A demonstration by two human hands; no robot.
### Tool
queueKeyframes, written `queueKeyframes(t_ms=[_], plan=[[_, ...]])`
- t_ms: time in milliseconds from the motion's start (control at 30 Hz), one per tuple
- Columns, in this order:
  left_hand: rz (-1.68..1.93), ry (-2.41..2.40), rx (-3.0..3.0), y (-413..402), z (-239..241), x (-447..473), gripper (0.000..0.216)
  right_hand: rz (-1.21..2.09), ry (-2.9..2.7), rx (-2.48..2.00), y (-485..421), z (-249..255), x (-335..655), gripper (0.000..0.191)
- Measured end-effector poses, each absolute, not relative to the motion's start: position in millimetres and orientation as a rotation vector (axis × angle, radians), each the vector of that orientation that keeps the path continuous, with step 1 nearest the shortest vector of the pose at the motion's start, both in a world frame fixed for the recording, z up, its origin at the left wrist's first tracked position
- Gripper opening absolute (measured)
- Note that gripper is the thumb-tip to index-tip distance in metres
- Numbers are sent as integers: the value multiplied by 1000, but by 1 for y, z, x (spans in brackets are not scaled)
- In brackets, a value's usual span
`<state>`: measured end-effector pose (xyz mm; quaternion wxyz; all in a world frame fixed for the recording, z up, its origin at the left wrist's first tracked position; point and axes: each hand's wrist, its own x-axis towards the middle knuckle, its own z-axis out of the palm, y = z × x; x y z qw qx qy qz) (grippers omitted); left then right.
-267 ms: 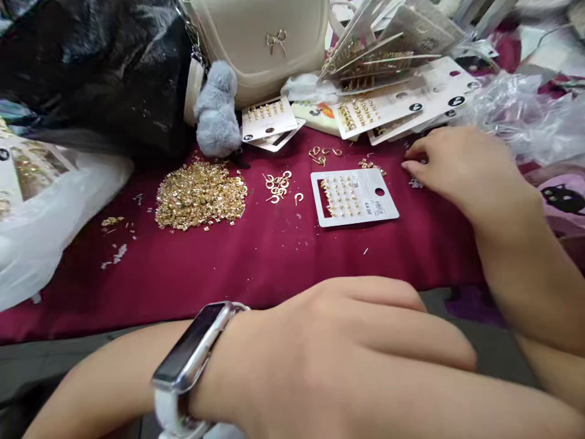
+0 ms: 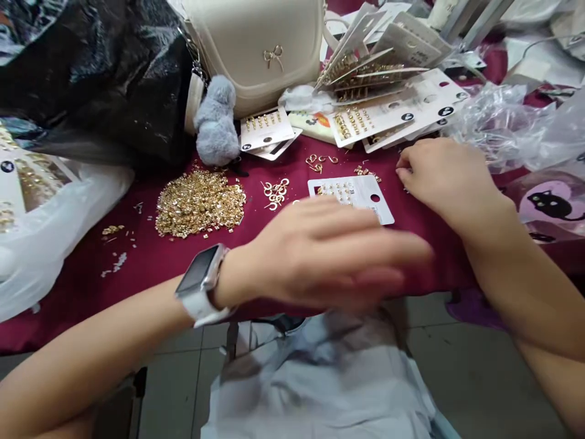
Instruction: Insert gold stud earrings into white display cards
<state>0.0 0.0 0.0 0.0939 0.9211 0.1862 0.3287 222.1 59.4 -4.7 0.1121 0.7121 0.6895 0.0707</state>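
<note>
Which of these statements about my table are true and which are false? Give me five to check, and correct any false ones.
1. The left hand wears a watch with a white strap. True.
2. The right hand grips the white earring card. False: its fingertips sit just beside the card, which lies on the dark red cloth.
3. The heap of loose gold pieces lies in front of the grey plush toy. True.
4. The cream handbag carries a silver buckle. False: it carries a gold bow.
5. A black cat is printed on the pink fabric. True.
</note>
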Motion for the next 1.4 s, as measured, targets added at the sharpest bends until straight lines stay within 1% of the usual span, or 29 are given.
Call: queueKeyframes(t_ms=[33, 100, 200, 333, 400, 467, 567, 833, 1133, 1400], plan=[[1123, 479, 2702, 14, -5, -2, 17, 231, 2038, 2091, 59, -6, 223, 33], [1247, 663, 2666, 34, -17, -8, 11, 267, 2083, 2107, 59, -7, 224, 30], [1164, 878, 2647, 45, -30, -14, 7, 261, 2153, 2161, 58, -8, 225, 27], [1001, 875, 2692, 42, -37, -15, 7, 173, 2388, 2206, 58, -8, 224, 23], [977, 852, 2724, 41, -39, -15, 9, 35, 2695, 2070, 56, -9, 221, 17], [988, 851, 2745, 42, -41, -16, 10, -133, 3018, 1821, 51, -12, 215, 12], [970, 853, 2782, 45, -41, -17, 12, -315, 3296, 1533, 39, -17, 204, 10], [808, 820, 2895, 46, -42, -19, 14, -526, 3372, 1427, 28, -29, 193, 10], [708, 882, 2995, 45, -47, -14, 27, -565, 3336, 1475, 28, -32, 193, 10], [652, 882, 3015, 43, -46, -13, 28, -544, 3283, 1564, 29, -27, 194, 12]])
